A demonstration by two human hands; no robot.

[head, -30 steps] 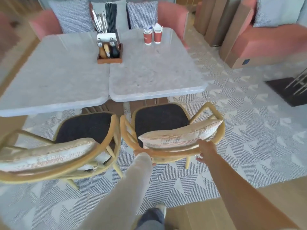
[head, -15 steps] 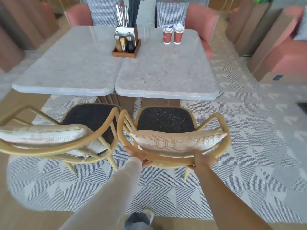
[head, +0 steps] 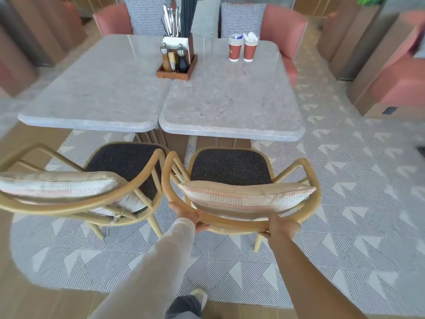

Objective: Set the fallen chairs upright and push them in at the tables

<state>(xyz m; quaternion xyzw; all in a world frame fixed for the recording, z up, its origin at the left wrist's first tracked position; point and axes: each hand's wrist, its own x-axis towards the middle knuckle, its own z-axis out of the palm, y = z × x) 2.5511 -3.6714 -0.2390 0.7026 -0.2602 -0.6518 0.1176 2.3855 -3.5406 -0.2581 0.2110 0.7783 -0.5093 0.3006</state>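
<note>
Two wooden armchairs with dark seats and striped back cushions stand upright side by side, facing two grey stone tables. My left hand (head: 187,216) and my right hand (head: 282,226) both grip the curved back rail of the right chair (head: 231,166). That chair's seat front lies just short of the right table (head: 232,130). The left chair (head: 124,157) stands free of my hands, its seat front near the left table (head: 87,122). The two chairs' arms almost touch in the middle.
A wooden caddy (head: 177,65) with cutlery and grinders straddles the two tables' joint. Two red paper cups (head: 242,49) stand on the right table. Pink sofas (head: 285,26) with checked cushions sit behind. A patterned rug (head: 345,203) covers the floor. My shoe (head: 197,295) shows below.
The view has swung so both tables sit centred. My hands have gone from reaching the right chair's back rail to gripping it, and that chair now stands squarer to the table.
</note>
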